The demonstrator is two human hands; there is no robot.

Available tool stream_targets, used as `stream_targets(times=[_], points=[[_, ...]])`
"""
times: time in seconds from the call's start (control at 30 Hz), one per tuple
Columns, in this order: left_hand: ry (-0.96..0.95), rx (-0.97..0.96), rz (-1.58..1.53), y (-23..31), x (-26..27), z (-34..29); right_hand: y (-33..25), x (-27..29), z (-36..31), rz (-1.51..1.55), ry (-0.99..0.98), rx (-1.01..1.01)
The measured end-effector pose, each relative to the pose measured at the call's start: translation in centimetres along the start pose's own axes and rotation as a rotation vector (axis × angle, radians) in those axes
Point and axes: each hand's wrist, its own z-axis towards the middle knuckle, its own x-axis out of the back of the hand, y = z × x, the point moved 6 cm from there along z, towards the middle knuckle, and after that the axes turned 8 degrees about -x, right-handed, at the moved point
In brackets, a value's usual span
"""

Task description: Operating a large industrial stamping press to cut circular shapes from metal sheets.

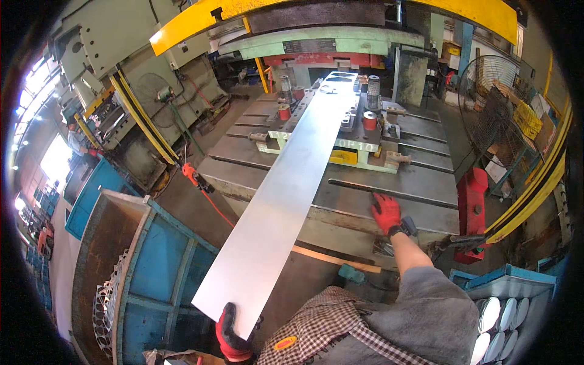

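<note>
A long strip of bright sheet metal [280, 194] runs from my body up into the die [359, 143] on the press bed. My left hand [231, 337], in a red and black glove, grips the strip's near end at its corner. Round cut-outs show at the strip's far end, inside the die. My right hand [385, 213], in a red glove, lies flat on the slotted steel press bed [420, 182], fingers stretched out and apart from the strip. Red-based guide posts [370, 120] stand at the die's sides.
On the left stands a blue bin [152, 267] with punched scrap strips [108, 304]. Round metal discs [499, 319] sit in a blue rack at lower right. A red stand [472, 213] is right of the bed; a caged fan [496, 103] stands behind. Yellow-black guards [143, 118] flank the press.
</note>
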Motion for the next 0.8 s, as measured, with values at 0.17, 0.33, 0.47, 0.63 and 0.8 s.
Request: stream_targets(times=[0.17,0.33,0.47,0.63,0.8], points=[[0.04,-0.192,0.129,0.6,-2.3,1.3,0.1,0.4,-0.1,0.005,-0.029,-0.034],[0.002,-0.542,0.756,2.3,-4.6,0.5,-0.2,0.7,-0.3,0.051,0.011,-0.025],[0.157,-0.199,0.314,1.2,-3.6,1.1,-0.5,1.0,-0.2,0.06,-0.006,-0.014],[-0.096,-0.037,-0.059,0.6,-3.0,1.2,-0.6,1.2,-0.3,0.031,0.035,-0.005],[-0.058,0.04,0.165,-2.7,-0.7,2.3,0.0,0.6,-0.2,0.015,0.016,-0.028]])
